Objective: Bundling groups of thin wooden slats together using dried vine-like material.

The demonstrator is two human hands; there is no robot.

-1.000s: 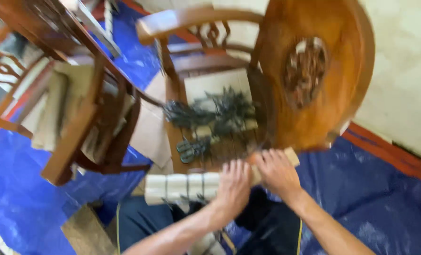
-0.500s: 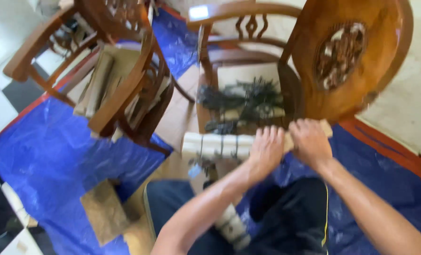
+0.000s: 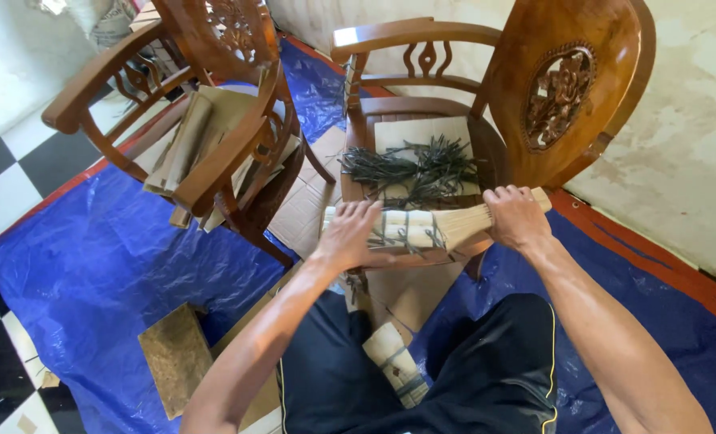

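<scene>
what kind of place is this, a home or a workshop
Probably a home room used as a craft space: a blue tarp covers the checkered tile floor, carved wooden chairs serve as work surfaces, and both hands grip a stick bundle.

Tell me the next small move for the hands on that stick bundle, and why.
Probably slide the left hand toward the bundle's loose left end and press it tight. The right hand already grips the other end of the pale stick bundle, which lies across the front of the wooden chair, and dark ties sit on the seat behind it.
</scene>
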